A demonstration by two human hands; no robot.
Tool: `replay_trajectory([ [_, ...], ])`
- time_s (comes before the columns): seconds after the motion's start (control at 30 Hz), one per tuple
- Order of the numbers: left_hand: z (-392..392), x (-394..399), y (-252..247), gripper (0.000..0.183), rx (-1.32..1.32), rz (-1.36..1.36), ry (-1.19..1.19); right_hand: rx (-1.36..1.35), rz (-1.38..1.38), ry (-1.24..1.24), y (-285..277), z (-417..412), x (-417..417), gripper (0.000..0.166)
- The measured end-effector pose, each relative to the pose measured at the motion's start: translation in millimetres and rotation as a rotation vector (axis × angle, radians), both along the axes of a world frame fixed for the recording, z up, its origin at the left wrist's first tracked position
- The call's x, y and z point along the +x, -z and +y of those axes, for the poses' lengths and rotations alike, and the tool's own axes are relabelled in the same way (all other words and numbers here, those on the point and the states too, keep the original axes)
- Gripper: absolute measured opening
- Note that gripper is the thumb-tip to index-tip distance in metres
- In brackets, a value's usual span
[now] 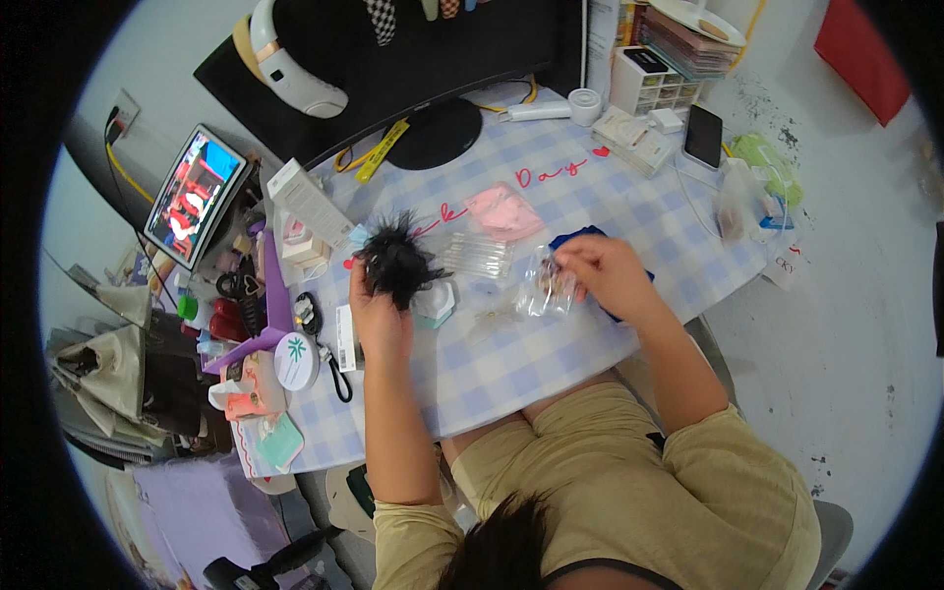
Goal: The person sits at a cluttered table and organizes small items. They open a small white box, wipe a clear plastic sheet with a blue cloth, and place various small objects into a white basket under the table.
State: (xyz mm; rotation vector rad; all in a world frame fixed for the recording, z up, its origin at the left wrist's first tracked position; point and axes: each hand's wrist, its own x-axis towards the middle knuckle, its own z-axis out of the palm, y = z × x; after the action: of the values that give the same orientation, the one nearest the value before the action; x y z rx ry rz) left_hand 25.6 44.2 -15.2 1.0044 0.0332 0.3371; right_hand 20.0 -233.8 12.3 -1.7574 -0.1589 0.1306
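Observation:
My left hand [380, 321] holds a tuft of black hair, perhaps a hairpiece [398, 258], upright above the checked tablecloth. My right hand [608, 276] pinches a small clear plastic bag [546, 291] with brownish things inside. A dark blue cloth item [577, 234] lies partly hidden behind that hand. Between the hands rests a clear pack of cotton swabs [479, 256], with a pink packet [505, 212] just beyond it. A small white and teal case [436, 304] sits right beside my left hand.
A monitor stand [435, 136] rises at the back. On the left are a purple organizer [274, 295], a tissue pack [254, 387], a round white case [297, 361] and a tall white box [313, 203]. A phone [703, 136] and white boxes [632, 140] lie at the back right.

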Motion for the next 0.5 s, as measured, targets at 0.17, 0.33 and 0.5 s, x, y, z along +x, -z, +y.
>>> replay_trajectory([
  [0.17,-0.7,-2.7,-8.2,0.044,-0.093,-0.034,0.097,-0.3,-0.263,0.135,23.5,19.6,0.4,0.016],
  [0.33,-3.4,-7.8,-17.9,0.057,-0.194,-0.054,0.121,-0.768,-0.808,0.343,5.4,34.3,-8.1,0.029],
  [0.5,-6.7,-8.9,-22.5,0.057,-0.13,-0.067,0.163,-0.505,-0.697,-0.151,26.6,60.6,-37.5,0.043],
])
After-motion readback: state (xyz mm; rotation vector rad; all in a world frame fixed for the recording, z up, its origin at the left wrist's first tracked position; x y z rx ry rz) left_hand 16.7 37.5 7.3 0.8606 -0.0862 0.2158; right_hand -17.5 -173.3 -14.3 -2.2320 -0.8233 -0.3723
